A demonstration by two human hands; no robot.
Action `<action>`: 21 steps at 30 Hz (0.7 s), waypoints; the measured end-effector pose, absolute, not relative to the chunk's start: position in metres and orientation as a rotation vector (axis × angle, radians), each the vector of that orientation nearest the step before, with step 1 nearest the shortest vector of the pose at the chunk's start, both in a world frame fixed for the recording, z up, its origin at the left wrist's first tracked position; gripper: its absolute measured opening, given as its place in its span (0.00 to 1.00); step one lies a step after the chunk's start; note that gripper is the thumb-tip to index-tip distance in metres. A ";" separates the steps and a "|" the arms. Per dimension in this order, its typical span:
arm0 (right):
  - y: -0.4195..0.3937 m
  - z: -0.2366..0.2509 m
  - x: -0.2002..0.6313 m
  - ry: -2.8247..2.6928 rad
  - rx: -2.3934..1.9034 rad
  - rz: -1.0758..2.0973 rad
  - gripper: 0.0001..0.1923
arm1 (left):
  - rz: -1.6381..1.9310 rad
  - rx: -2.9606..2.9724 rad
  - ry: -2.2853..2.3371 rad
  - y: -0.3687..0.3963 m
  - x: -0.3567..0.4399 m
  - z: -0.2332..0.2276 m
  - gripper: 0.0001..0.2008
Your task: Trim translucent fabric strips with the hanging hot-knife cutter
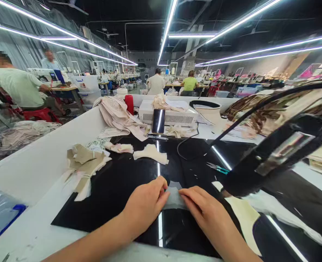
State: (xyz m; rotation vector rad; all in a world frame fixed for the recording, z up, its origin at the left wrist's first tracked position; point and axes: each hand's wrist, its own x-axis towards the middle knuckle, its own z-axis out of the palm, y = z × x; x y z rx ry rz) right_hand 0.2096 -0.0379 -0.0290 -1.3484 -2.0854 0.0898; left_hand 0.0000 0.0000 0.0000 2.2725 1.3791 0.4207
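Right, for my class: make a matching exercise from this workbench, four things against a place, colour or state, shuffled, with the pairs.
1. Spool
2. Snips
3. Phone
4. Translucent piece

A. Between the left hand and right hand
B. Partly teal
C. Dark, in front of the white box
D. Red

Pairs: 1-D; 2-B; 3-C; 4-A

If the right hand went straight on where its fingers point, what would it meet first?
The pale translucent piece, which the right hand seems to touch; beyond it, probably the left hand, though depth is unclear.
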 end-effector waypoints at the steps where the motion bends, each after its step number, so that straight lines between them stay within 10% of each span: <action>1: -0.038 -0.030 0.209 -2.093 -1.344 0.081 0.22 | 0.364 2.346 1.393 -0.001 0.001 -0.001 0.01; 21: -0.042 -0.032 0.203 -2.154 -1.362 -0.300 0.26 | 0.279 2.647 1.380 -0.007 0.000 -0.012 0.06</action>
